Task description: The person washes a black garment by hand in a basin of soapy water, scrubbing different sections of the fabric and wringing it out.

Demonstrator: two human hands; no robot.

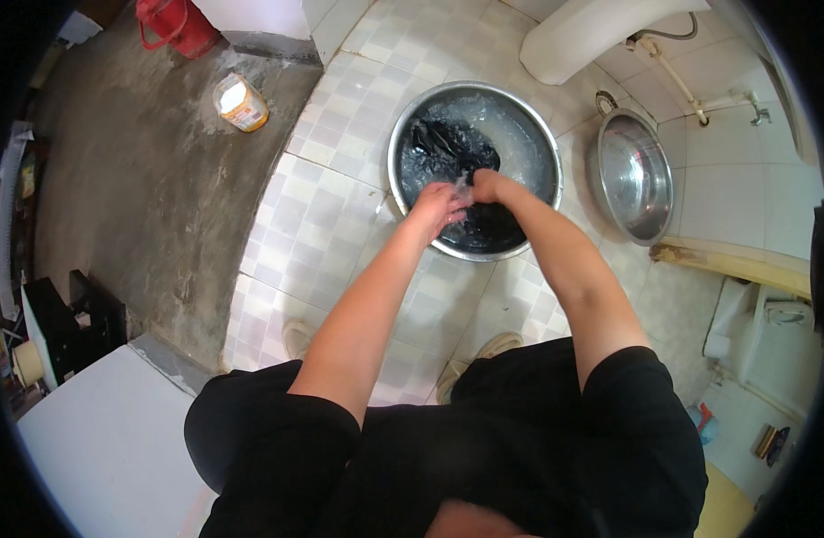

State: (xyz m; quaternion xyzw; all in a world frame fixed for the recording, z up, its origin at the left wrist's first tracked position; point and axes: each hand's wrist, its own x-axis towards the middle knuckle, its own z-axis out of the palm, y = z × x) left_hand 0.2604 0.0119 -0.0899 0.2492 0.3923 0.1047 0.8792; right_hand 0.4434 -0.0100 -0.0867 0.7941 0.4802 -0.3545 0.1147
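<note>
A round metal basin [393,156] with dark, sudsy water stands on the tiled floor before me. Black wet cloth [452,142] lies in the water, partly under the surface. My left hand [441,204] is over the basin's near part, its fingers spread in splashing water beside the cloth; whether they touch the cloth is unclear. Close to its right, my right hand [490,185] is curled with its fingers down on the black cloth, gripping a part of it. The fingertips of the right hand are hidden.
A second metal basin [637,178] leans against the wall at right. Above it are a white pedestal [567,47] and a tap [760,116]. An open plastic tub [242,104] and a red bucket [176,27] stand on the concrete at upper left. My shoes are below the basin.
</note>
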